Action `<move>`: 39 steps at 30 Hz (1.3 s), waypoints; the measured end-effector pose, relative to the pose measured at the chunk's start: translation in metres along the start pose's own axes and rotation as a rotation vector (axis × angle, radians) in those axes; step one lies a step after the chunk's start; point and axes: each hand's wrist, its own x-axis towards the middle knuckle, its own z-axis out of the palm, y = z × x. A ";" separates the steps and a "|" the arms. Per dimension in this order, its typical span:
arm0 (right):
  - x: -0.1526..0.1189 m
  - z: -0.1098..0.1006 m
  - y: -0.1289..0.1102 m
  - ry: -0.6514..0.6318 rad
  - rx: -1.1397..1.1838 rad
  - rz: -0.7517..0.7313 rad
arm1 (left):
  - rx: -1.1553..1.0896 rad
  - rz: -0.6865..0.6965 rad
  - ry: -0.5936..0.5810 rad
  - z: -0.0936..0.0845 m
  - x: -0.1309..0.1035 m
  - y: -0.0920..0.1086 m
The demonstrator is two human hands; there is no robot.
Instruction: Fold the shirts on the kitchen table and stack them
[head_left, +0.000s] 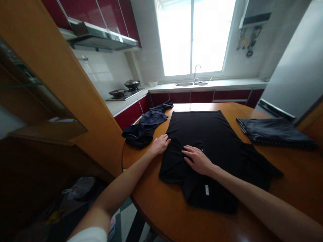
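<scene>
A black shirt (204,127) lies spread on the wooden table (151,195), its collar end with a small white label toward me. The left sleeve is folded inward over the body, while the right sleeve sticks out to the side. My left hand (160,144) rests at the shirt's left edge, fingers stretched out and touching the folded part. Flat on the middle of the cloth lies my right hand (198,159), its fingers spread a little. Neither hand grips anything.
Crumpled dark clothing (148,124) lies at the table's left edge. Folded dark grey garments (275,131) are stacked on the right. Behind the table run a counter with a sink (184,84) and a stove (124,94). A wooden cabinet (101,134) stands close on the left.
</scene>
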 end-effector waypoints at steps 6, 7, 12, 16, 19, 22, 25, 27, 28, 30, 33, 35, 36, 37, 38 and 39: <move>0.001 0.001 0.000 0.012 0.016 0.004 | -0.008 0.068 -0.010 -0.008 0.036 0.005; 0.000 0.001 0.000 0.012 0.015 0.006 | -0.018 0.085 -0.046 -0.006 0.045 0.007; 0.000 0.000 0.000 -0.004 0.010 0.018 | -0.029 0.003 -0.159 0.008 0.078 -0.003; 0.001 0.001 -0.001 0.000 0.018 0.020 | -0.004 -0.048 -0.146 0.010 0.095 -0.012; 0.001 0.002 0.000 0.006 0.029 0.020 | -0.001 0.039 -0.130 0.013 0.115 0.000; 0.000 0.002 0.001 0.004 0.031 0.020 | -0.020 0.127 -0.173 0.020 0.138 0.012; 0.000 0.001 0.000 -0.001 0.029 0.025 | -0.022 0.090 -0.169 0.021 0.158 0.006; 0.000 -0.001 -0.001 -0.013 0.019 0.025 | -0.016 0.041 -0.145 0.017 0.169 -0.004; 0.000 -0.001 -0.002 -0.021 0.013 0.024 | -0.014 0.023 -0.137 0.013 0.174 -0.008; 0.001 -0.003 -0.003 -0.032 0.005 0.024 | -0.013 0.009 -0.124 0.005 0.181 -0.013; 0.001 -0.005 -0.005 -0.020 0.012 0.031 | -0.017 0.040 -0.072 -0.007 0.178 -0.008; 0.002 -0.005 -0.005 -0.015 0.020 0.035 | -0.020 0.093 -0.028 -0.007 0.160 -0.002; 0.002 -0.005 -0.005 -0.018 0.022 0.032 | -0.022 0.130 -0.013 -0.005 0.147 0.001; 0.002 -0.005 -0.006 -0.023 0.023 0.029 | -0.026 0.170 -0.008 0.000 0.132 0.003; 0.002 -0.005 -0.006 -0.026 0.021 0.026 | -0.039 0.232 0.001 0.005 0.116 0.004; 0.002 -0.004 -0.006 -0.027 0.018 0.023 | -0.042 0.270 -0.005 0.011 0.100 0.004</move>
